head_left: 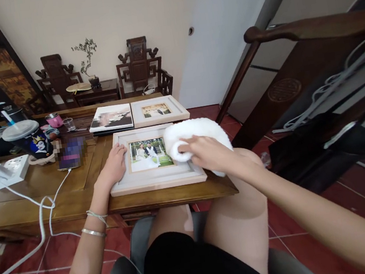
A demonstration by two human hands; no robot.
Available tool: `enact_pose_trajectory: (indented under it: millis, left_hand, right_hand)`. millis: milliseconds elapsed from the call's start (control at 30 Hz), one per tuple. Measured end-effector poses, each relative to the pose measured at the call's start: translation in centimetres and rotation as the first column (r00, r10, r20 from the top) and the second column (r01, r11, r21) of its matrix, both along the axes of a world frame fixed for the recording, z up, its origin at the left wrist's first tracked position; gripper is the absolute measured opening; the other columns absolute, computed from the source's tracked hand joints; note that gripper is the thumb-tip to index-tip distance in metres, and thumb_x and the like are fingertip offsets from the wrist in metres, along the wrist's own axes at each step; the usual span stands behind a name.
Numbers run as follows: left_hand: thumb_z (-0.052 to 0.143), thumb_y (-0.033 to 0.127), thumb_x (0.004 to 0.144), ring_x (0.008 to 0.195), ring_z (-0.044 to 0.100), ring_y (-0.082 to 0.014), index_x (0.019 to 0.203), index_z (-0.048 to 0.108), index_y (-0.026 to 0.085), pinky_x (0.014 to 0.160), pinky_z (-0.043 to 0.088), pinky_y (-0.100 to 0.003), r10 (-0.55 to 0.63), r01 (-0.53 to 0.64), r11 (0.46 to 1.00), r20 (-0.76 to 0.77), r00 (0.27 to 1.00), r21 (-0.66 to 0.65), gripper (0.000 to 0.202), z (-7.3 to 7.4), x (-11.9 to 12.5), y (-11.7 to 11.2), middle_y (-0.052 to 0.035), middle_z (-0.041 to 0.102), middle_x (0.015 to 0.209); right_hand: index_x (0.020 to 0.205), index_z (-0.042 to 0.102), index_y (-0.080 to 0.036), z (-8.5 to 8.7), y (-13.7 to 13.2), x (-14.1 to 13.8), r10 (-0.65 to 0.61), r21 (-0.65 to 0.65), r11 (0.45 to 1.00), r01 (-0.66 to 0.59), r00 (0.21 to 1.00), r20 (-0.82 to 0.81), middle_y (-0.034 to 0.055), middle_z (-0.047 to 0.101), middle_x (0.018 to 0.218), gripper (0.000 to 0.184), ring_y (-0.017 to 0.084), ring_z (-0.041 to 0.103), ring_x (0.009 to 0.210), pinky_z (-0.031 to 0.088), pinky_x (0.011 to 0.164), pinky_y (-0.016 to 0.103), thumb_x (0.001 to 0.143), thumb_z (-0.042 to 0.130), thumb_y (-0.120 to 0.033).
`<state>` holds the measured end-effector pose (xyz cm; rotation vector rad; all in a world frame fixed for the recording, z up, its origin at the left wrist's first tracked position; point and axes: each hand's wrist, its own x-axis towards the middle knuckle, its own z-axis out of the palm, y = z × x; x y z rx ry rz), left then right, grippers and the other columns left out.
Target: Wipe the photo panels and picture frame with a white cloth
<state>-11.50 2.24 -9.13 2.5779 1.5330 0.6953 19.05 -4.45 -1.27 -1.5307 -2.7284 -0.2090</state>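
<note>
A picture frame (161, 180) with a pale wooden border and a wedding photo (149, 155) lies flat near the table's front edge. My left hand (115, 164) holds its left side, fingers bent over the border. My right hand (201, 151) is closed on a fluffy white cloth (198, 130), with a fold of it bunched at the fingers. This cloth covers the right part of the frame and hangs past the table's right edge. Behind it lie a second framed photo (178, 105) and a stack topped by a photo print (105, 114).
On the wooden table (72, 201), a phone (69, 156) is plugged into a white cable near a power strip (11, 171). A lidded dark cup (37, 142), a pink mug (54, 120) and a small glass (69, 124) stand at left. A wooden chair back (281, 85) rises at right.
</note>
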Motion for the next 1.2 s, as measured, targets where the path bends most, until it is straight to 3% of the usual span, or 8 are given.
enact_pose_trajectory:
  millis: [167, 300, 367, 433, 533, 667, 933, 1200]
  left_hand:
    - [0.033, 0.015, 0.092, 0.141, 0.034, -0.0299, 0.125, 0.058, 0.007, 0.117, 0.03, -0.053, -0.003, 0.003, 1.0, 0.012, 1.0, -0.011, 0.042, 0.3, 0.0, -0.2, -0.0185, 0.051, 0.14]
    - [0.033, 0.014, 0.092, 0.141, 0.035, -0.0285, 0.126, 0.058, 0.007, 0.117, 0.03, -0.052, -0.009, 0.009, 1.0, 0.027, 1.0, 0.005, 0.043, 0.3, 0.0, -0.4, -0.0176, 0.053, 0.138]
    - [0.033, 0.014, 0.092, 0.14, 0.035, -0.0286, 0.126, 0.058, 0.007, 0.117, 0.03, -0.052, -0.002, 0.001, 1.0, 0.039, 0.999, 0.007, 0.043, 0.2, 0.0, -0.5, -0.0179, 0.053, 0.138]
    - [0.034, 0.014, 0.092, 0.14, 0.036, -0.0294, 0.126, 0.058, 0.006, 0.117, 0.031, -0.052, 0.009, -0.01, 1.0, 0.053, 0.999, 0.003, 0.043, 0.3, 0.1, -0.6, -0.0187, 0.052, 0.138]
    - [0.035, 0.015, 0.092, 0.135, 0.042, -0.0289, 0.122, 0.061, 0.009, 0.114, 0.034, -0.051, 0.003, -0.005, 1.0, 0.075, 0.997, 0.027, 0.04, 0.6, 0.3, -0.7, -0.0175, 0.055, 0.134]
    - [0.036, 0.015, 0.091, 0.128, 0.049, -0.0271, 0.119, 0.064, 0.01, 0.113, 0.037, -0.047, -0.015, 0.012, 0.999, 0.079, 0.997, 0.031, 0.04, 0.9, 0.4, -0.6, -0.0157, 0.058, 0.129]
    - [0.035, 0.016, 0.091, 0.139, 0.038, -0.0281, 0.126, 0.06, 0.011, 0.116, 0.032, -0.051, 0.021, -0.021, 1.0, 0.06, 0.998, 0.001, 0.043, 0.0, 0.0, -0.1, -0.0142, 0.054, 0.138]
    - [0.035, 0.016, 0.092, 0.14, 0.036, -0.0287, 0.126, 0.059, 0.009, 0.117, 0.03, -0.051, 0.034, -0.034, 0.999, 0.074, 0.997, -0.011, 0.043, 0.2, 0.1, -0.5, -0.017, 0.052, 0.14]
  right_hand:
    - [0.108, 0.064, -0.016, -1.1, 4.9, -0.2, -0.027, 0.079, 0.996, 0.027, 1.0, -0.003, 0.0155, 0.065, 0.115, 0.045, 0.027, 0.061, 0.098, 0.04, 0.085, 0.036, 0.073, 0.041, 0.0]
    - [0.119, 0.061, -0.017, 0.3, 7.3, -2.1, -0.079, 0.036, 0.996, 0.083, 0.993, -0.09, 0.0148, 0.068, 0.11, 0.049, 0.027, 0.063, 0.095, 0.041, 0.079, 0.034, 0.077, 0.04, -0.001]
    - [0.125, 0.056, -0.016, 1.1, 8.2, -4.2, -0.053, 0.089, 0.994, 0.069, 0.985, -0.162, 0.0159, 0.066, 0.115, 0.051, 0.028, 0.062, 0.099, 0.042, 0.08, 0.036, 0.079, 0.039, -0.001]
    - [0.128, 0.054, -0.016, 1.4, 8.9, -6.9, 0.093, 0.187, 0.98, -0.06, 0.98, -0.174, 0.0174, 0.059, 0.13, 0.051, 0.03, 0.056, 0.115, 0.038, 0.093, 0.042, 0.081, 0.041, -0.001]
    - [0.129, 0.051, -0.017, 0.6, 9.7, -10.9, 0.329, 0.232, 0.923, -0.307, 0.942, -0.066, 0.0155, 0.052, 0.141, 0.052, 0.029, 0.032, 0.14, 0.023, 0.108, 0.05, 0.081, 0.042, 0.001]
    - [0.127, 0.052, -0.016, -1.1, 10.6, -13.0, 0.335, 0.122, 0.934, -0.335, 0.942, 0.027, 0.0177, 0.06, 0.13, 0.044, 0.026, 0.039, 0.136, 0.026, 0.107, 0.047, 0.087, 0.039, -0.001]
    - [0.117, 0.061, -0.018, -0.2, 10.8, -8.0, 0.201, 0.063, 0.976, -0.209, 0.973, 0.115, 0.0174, 0.066, 0.115, 0.043, 0.028, 0.063, 0.104, 0.038, 0.087, 0.038, 0.082, 0.042, -0.001]
    - [0.116, 0.066, -0.021, 1.3, 10.1, -1.2, -0.035, -0.03, 0.999, 0.041, 0.986, 0.161, 0.0136, 0.071, 0.104, 0.045, 0.026, 0.064, 0.093, 0.037, 0.07, 0.032, 0.081, 0.043, -0.002]
